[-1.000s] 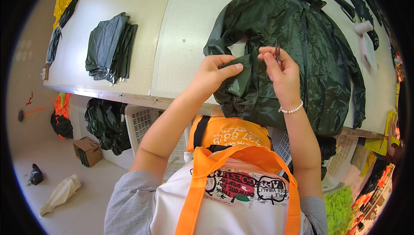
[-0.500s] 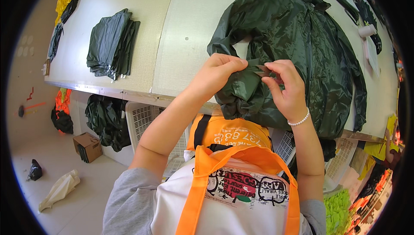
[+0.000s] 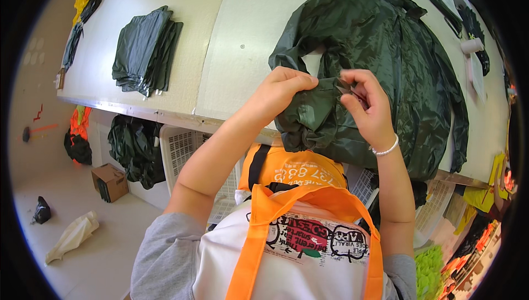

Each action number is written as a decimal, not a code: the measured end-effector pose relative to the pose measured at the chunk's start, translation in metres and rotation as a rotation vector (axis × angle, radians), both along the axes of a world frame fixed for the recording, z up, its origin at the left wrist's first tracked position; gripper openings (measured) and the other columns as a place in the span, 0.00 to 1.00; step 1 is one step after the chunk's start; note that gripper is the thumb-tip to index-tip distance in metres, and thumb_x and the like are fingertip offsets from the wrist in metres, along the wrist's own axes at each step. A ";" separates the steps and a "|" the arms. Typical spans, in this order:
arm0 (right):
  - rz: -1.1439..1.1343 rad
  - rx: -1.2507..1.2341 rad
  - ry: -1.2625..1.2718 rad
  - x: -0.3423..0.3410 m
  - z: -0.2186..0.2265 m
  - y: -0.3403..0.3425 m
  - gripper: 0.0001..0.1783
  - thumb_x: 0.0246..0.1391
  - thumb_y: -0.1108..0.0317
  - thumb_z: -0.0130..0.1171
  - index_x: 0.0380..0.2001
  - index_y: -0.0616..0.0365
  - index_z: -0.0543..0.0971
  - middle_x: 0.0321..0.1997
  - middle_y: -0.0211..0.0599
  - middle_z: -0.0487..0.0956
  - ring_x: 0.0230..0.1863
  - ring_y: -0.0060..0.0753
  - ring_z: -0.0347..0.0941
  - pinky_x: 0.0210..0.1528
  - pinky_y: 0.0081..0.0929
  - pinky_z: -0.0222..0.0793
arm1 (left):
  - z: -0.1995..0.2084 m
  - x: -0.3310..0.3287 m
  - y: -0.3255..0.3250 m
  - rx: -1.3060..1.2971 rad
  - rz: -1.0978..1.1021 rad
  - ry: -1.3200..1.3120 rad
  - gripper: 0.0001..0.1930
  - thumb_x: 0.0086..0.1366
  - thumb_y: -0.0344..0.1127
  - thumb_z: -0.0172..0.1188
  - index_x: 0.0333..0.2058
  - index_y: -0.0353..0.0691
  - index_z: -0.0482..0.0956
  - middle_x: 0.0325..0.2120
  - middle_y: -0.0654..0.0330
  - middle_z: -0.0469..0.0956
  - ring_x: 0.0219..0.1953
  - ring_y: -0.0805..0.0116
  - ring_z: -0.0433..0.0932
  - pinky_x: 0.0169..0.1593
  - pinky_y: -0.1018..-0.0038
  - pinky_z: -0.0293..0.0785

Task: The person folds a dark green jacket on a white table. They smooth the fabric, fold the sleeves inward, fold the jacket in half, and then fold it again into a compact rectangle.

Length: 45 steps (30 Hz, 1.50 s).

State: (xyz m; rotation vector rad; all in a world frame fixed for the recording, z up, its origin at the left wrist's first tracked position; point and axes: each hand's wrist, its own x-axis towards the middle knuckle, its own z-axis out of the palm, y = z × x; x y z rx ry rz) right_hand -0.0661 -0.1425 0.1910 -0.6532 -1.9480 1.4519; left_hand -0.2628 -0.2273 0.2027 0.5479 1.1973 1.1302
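Head view: a dark green jacket spreads across the table, from centre to upper right. At mid-frame, the left hand has its fingers pinched tight on a fold of the jacket; just beside it, the right hand curls its fingers round small snips, blades right by that fold, contact unclear. Upper left, a folded dark green stack; lower left, a cardboard box on the floor.

- Left of green jacket: passage offered over tabletop.
- Farther left of jacket: blocked by folded stack.
- Right of jacket: obstructed by white roll.
- Jacket's near-left part: blocked by left hand, right hand.
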 end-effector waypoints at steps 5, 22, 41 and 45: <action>0.334 -0.617 0.000 -0.001 -0.014 0.014 0.41 0.35 0.71 0.75 0.55 0.60 0.67 0.41 0.20 0.72 0.25 0.08 0.52 0.27 0.09 0.52 | 0.009 -0.003 0.008 -0.046 -0.006 -0.209 0.13 0.61 0.36 0.57 0.34 0.29 0.80 0.31 0.56 0.81 0.32 0.71 0.80 0.36 0.77 0.76; -0.589 -0.026 -0.160 -0.047 -0.027 0.047 0.06 0.48 0.73 0.57 0.24 0.65 0.73 0.15 0.35 0.67 0.20 0.20 0.57 0.25 0.22 0.58 | -0.026 0.010 0.007 0.171 -0.007 0.397 0.15 0.55 0.33 0.65 0.37 0.31 0.73 0.29 0.59 0.78 0.32 0.76 0.76 0.35 0.76 0.73; -0.106 0.357 0.021 -0.009 0.069 0.003 0.15 0.45 0.83 0.62 0.39 0.58 0.81 0.49 0.33 0.75 0.27 0.15 0.68 0.27 0.11 0.61 | -0.001 0.010 0.019 0.077 0.074 -0.422 0.14 0.62 0.25 0.52 0.47 0.31 0.70 0.40 0.56 0.78 0.42 0.70 0.78 0.46 0.72 0.76; 0.008 0.253 -0.127 -0.013 0.050 0.014 0.05 0.51 0.79 0.58 0.34 0.64 0.78 0.37 0.35 0.78 0.28 0.20 0.72 0.29 0.17 0.66 | -0.007 0.009 0.018 0.050 0.142 0.070 0.19 0.62 0.33 0.58 0.50 0.31 0.69 0.39 0.56 0.78 0.41 0.70 0.77 0.45 0.74 0.73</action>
